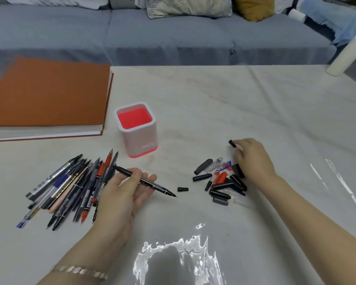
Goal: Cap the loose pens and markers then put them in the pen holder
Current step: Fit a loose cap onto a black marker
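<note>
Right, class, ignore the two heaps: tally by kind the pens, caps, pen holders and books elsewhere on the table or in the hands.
Pens: 1, black pen in the left hand
Caps: 2, black cap in the right hand, lone cap lying apart
Pen holder: 1
Book: 1
Total: 5

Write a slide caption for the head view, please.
Left hand holds an uncapped black marker; right hand pinches a black cap.
</note>
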